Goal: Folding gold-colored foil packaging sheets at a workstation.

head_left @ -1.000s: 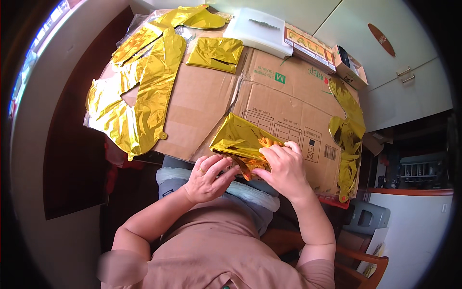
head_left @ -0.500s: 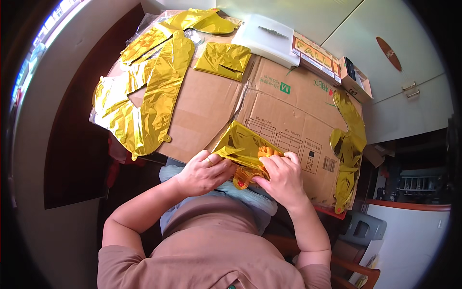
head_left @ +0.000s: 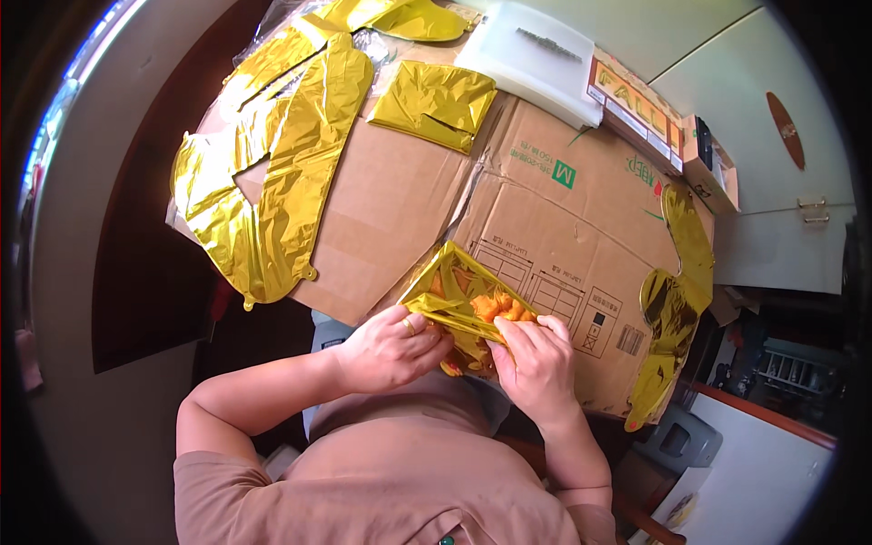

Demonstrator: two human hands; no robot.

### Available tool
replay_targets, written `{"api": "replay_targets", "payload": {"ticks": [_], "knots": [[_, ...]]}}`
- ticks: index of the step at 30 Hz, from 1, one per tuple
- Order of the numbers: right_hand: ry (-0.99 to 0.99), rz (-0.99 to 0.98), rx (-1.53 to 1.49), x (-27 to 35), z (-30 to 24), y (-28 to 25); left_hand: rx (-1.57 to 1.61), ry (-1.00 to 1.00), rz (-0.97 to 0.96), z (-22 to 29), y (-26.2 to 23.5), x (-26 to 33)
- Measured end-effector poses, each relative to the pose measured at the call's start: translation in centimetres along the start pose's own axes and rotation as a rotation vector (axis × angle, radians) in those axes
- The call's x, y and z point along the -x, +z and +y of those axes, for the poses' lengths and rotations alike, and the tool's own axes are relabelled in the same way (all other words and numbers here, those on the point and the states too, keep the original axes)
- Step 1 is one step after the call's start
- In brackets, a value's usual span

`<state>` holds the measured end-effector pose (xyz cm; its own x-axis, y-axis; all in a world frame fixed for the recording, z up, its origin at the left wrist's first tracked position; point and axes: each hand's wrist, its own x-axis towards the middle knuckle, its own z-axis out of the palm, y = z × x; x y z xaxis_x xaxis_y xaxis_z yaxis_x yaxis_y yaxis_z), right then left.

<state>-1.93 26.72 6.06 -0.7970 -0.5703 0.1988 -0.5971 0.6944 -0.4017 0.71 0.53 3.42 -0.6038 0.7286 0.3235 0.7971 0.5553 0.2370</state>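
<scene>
A gold foil balloon (head_left: 454, 274), partly folded, lies at the near edge of the cardboard. My left hand (head_left: 392, 350), with a ring on one finger, is closed on its left near edge. My right hand (head_left: 536, 363) pinches the right near edge between thumb and fingers. Between the hands, part of the foil hangs over the cardboard's edge. Orange finger-like shapes on the shiny foil look like a reflection of my right hand. What lies under my fingertips is hidden.
Flattened cardboard (head_left: 386, 195) covers the table. Large flat gold foil balloons (head_left: 313, 163) lie left, a folded gold foil piece (head_left: 436, 100) at the back, another gold balloon (head_left: 677, 300) right. Behind stand a whitish plastic box (head_left: 527, 68) and a printed carton (head_left: 636, 109).
The view has shifted a little. Both hands keep their hold on the foil balloon, whose near part has been turned slightly, with more of the orange reflection showing.
</scene>
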Motion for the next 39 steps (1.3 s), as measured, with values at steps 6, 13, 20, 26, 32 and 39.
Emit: {"api": "replay_targets", "payload": {"ticks": [6,13,20,26,32,39], "knots": [[0.059,-0.066,-0.128,-0.8,-0.1,-0.6,0.086,-0.145,-0.057,0.1,-0.4,-1.2],[0.087,-0.175,-0.1,-2.1,0.2,-0.9,0.085,-0.12,-0.023,-0.5,-0.6,-2.3],[0.126,-0.29,-0.141,-2.7,-0.3,-1.7,0.127,-0.143,-0.153,-0.8,-0.7,-2.3],[0.144,-0.272,-0.137,-3.0,-0.4,-1.4,0.198,-0.116,-0.198,-1.9,-1.3,-2.5],[0.156,-0.26,-0.13,-3.0,-0.7,-1.2,0.269,-0.075,-0.19,-2.5,-1.3,-1.9],[0.153,-0.203,-0.083,-2.7,-1.0,-0.6,0.309,-0.08,-0.217,-3.2,-1.0,-1.5]]}}
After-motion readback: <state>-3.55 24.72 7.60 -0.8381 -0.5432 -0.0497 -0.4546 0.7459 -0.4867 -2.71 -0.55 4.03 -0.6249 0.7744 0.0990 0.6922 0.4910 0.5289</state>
